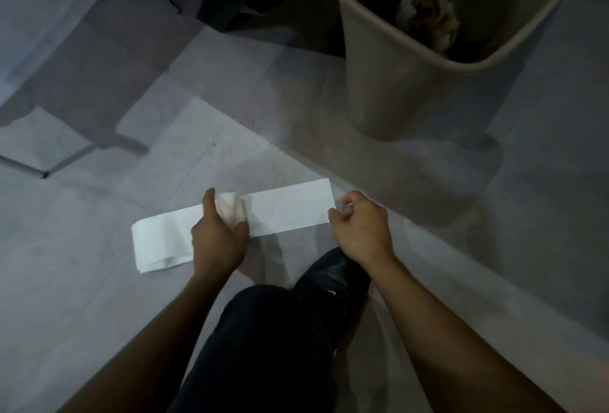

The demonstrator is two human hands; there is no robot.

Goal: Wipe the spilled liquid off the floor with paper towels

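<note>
A: While you work from the left, note the folded end of the paper towel strip [158, 241] lies flat on the floor [82, 281]. Your left hand [219, 238] has its grip closed on a crumpled wad [230, 210] at mid-strip.

B: And my right?

A: Your right hand [359, 231] is curled at the strip's right end; whether it pinches the paper, I cannot tell. Judgement: hold the strip taut, press it down flat, then drag it slowly towards your shoe [333, 277].

B: Where is the spill?

A: Hard to make out; the floor is dim, only faint sheen shows. The bin [395, 83] beyond is cut off at the top.
</note>
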